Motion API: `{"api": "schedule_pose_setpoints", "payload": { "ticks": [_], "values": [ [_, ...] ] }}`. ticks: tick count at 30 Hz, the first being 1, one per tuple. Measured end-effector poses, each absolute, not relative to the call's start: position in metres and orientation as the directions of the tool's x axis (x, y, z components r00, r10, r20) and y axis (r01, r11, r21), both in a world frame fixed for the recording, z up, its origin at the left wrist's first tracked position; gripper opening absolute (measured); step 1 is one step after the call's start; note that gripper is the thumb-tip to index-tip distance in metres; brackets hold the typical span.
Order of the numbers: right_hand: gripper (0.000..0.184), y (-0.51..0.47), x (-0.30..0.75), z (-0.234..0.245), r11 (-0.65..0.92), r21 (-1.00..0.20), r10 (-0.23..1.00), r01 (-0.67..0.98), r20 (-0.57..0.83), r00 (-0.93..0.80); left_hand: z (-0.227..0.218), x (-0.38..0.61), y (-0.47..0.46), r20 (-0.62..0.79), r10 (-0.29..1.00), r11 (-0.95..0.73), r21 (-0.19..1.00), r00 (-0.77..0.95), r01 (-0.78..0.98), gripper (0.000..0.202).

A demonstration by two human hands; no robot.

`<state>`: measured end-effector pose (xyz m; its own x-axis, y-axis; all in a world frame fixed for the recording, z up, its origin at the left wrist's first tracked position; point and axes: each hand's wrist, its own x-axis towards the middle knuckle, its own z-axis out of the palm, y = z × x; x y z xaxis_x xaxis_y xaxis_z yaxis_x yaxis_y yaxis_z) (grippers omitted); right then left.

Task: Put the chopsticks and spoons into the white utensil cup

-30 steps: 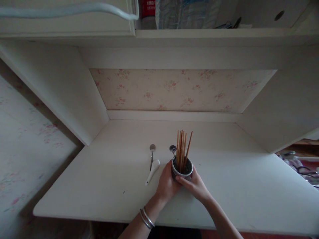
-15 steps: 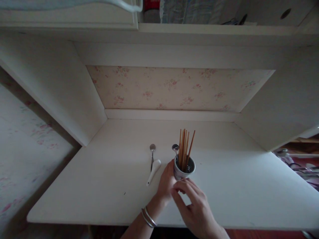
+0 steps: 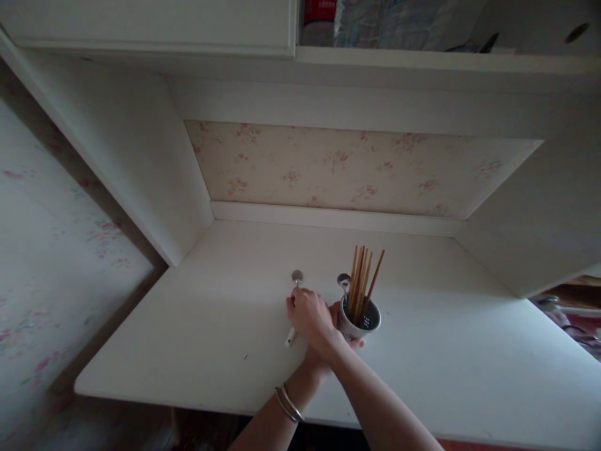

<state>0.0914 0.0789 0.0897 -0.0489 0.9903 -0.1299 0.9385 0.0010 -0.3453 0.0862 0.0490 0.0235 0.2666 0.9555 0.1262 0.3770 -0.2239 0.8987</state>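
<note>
My left hand [image 3: 319, 363], with bracelets at its wrist, is wrapped round a cup-shaped holder [image 3: 350, 326] and keeps it upright. Several wooden chopsticks [image 3: 361, 282] and a metal spoon [image 3: 344, 280] stand in the holder. Crossing over my left wrist, my right hand [image 3: 310, 313] reaches left with its fingers curled down over two spoons on the tabletop. A second metal spoon [image 3: 297, 277] shows its bowl beyond the fingers. The handle end of a white spoon [image 3: 290, 338] sticks out below them. What the right fingertips grip is hidden.
The white desk [image 3: 197, 326] has side panels and a back wall with floral wallpaper [image 3: 347, 166]. A small dark mark [image 3: 245, 356] lies left of my hands. Overhead, a shelf [image 3: 422, 59] carries a red container [image 3: 320, 11] and a plastic-wrapped package [image 3: 394, 25].
My right hand has moved from in front of the holder across to the left, over the two spoons. My left hand still holds the holder. The camera view has shifted slightly.
</note>
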Motion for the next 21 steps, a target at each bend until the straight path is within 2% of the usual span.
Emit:
{"api": "schedule_pose_setpoints", "payload": {
  "ticks": [4,9,16,21],
  "values": [
    [0.025,0.112,0.088,0.082,-0.069,-0.313,0.989,0.947,-0.148,0.024,0.019,0.086,0.046,0.163,0.925,-0.259,0.932,0.344,0.255,0.067],
    [0.026,0.130,0.084,0.066,-0.144,-0.277,0.979,0.950,-0.183,0.095,0.010,0.086,0.047,0.190,0.914,-0.303,0.907,0.360,0.292,0.070],
    [0.024,0.137,0.081,0.062,-0.143,-0.285,0.975,0.948,-0.207,0.085,0.013,0.081,0.048,0.224,0.895,-0.336,0.907,0.386,0.252,0.065],
    [0.029,0.136,0.075,0.068,-0.081,-0.341,0.989,0.937,-0.147,0.032,0.006,0.084,0.046,0.223,0.913,-0.297,0.937,0.343,0.183,0.070]
  ]
}}
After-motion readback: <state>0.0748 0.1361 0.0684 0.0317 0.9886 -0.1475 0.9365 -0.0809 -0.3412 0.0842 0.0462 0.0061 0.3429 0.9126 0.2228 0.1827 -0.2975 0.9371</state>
